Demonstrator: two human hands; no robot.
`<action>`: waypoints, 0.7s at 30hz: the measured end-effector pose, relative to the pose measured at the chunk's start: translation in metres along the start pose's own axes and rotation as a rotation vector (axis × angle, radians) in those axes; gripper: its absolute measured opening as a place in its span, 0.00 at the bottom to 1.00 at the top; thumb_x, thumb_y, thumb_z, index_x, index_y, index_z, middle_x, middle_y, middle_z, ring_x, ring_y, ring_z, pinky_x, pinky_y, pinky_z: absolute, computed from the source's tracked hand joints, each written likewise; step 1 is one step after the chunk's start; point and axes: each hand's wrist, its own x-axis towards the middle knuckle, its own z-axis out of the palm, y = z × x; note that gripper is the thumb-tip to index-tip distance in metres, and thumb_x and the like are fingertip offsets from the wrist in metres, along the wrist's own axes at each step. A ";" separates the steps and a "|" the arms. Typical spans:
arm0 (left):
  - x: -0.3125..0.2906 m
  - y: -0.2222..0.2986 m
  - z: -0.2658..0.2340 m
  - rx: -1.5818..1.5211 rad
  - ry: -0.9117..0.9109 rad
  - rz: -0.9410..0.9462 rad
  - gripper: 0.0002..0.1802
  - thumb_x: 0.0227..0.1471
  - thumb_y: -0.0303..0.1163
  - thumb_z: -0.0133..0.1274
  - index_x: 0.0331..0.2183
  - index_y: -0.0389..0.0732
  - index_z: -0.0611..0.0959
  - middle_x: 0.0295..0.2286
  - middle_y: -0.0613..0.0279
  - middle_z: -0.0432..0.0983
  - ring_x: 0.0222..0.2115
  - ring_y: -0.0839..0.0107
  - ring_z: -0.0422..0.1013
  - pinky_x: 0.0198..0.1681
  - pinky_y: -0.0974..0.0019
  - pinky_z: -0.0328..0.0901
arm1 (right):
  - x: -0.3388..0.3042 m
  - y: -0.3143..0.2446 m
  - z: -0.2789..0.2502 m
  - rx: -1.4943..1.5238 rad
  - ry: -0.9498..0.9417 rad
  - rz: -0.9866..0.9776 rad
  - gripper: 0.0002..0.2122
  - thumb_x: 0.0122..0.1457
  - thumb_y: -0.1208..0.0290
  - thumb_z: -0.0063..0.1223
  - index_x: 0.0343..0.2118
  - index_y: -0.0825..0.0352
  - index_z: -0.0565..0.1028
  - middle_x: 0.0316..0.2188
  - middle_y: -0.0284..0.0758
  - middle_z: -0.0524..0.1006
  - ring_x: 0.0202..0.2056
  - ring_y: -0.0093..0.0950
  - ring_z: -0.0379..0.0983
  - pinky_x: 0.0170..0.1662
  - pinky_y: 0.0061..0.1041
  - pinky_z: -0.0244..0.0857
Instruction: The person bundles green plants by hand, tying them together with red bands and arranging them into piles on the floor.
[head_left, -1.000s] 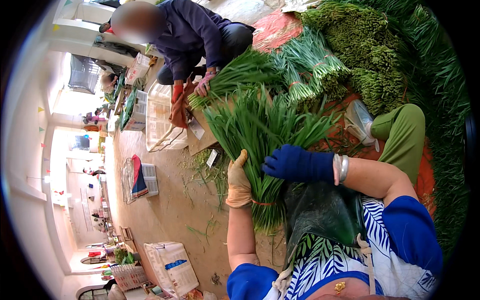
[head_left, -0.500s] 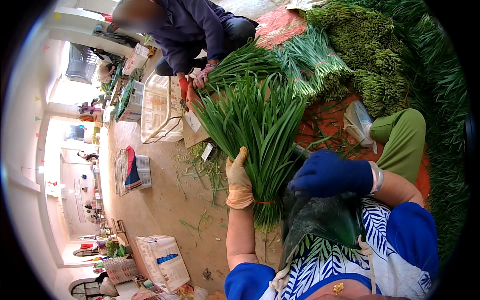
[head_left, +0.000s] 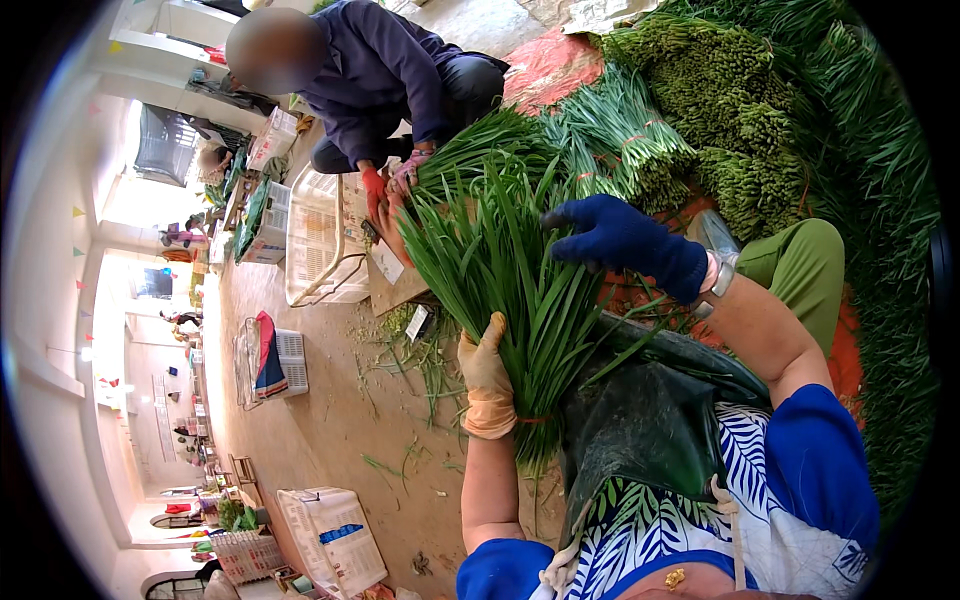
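A large bunch of garlic chives (head_left: 510, 270), bound near its base by a red band (head_left: 533, 419), leans away from me over my lap. My left hand (head_left: 487, 375), in a tan glove, is closed round the side of the bunch, just above the band, thumb pointing up. At the right of the leaf tops is my right hand (head_left: 625, 240) in a dark blue glove. Its fingers are stretched toward the leaves and stand apart; no leaf shows gripped in them. A dark green apron (head_left: 640, 430) covers my lap, and a few loose leaves lie across it.
Opposite me a person (head_left: 390, 80) crouches, gloved hands at another pile of leaves (head_left: 490, 150). Tied bunches (head_left: 625, 140) and stacked stems (head_left: 720, 90) lie at the far right on red sheeting. White crates (head_left: 325, 235) and leaf scraps (head_left: 425, 350) are on the floor at left.
My right hand has moved up and away from my lap to the leaf tops, its fingers opening out. My left hand still holds the bunch, shifted slightly.
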 end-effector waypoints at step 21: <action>-0.001 -0.007 0.009 0.043 -0.002 0.068 0.16 0.48 0.23 0.59 0.40 0.34 0.75 0.35 0.58 0.76 0.32 0.70 0.74 0.37 0.69 0.70 | -0.027 0.012 0.015 -0.988 0.279 -0.706 0.15 0.47 0.64 0.61 0.37 0.63 0.76 0.19 0.35 0.74 0.22 0.36 0.73 0.25 0.33 0.66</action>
